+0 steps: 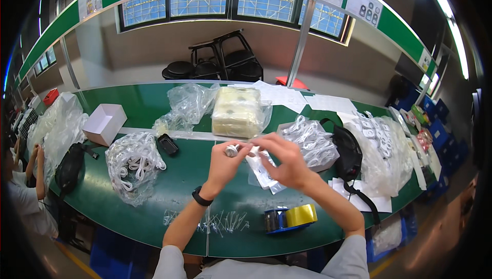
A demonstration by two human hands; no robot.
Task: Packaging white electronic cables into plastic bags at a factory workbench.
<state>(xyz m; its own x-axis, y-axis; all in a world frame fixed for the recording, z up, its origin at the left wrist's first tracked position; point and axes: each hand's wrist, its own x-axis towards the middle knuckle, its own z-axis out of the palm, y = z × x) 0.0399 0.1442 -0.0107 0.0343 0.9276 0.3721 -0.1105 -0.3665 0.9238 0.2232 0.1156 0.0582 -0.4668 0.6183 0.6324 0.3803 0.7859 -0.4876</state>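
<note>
My left hand (224, 165) is closed around a small white bundle (232, 151), apparently coiled cable, with its rounded end showing by the fingers. My right hand (288, 162) reaches across to the left fingertips, its fingers bent together there; whatever they pinch is too small to make out. Just below the hands, flat white packets (263, 172) lie on the green table (154, 222). To the right stands an open box of bundled white cables (309, 145). Nearer me, thin loose ties (228, 221) are scattered beside a blue tape dispenser with yellow tape (300, 216).
A plastic bag of white cables (134, 167), a small black object (168, 145) and an open white box (104, 124) stand left. Behind my hands sits a plastic-wrapped block (237, 111). A black pouch (348, 152) and bagged white parts (382, 148) are right. Another person (31, 192) works far left.
</note>
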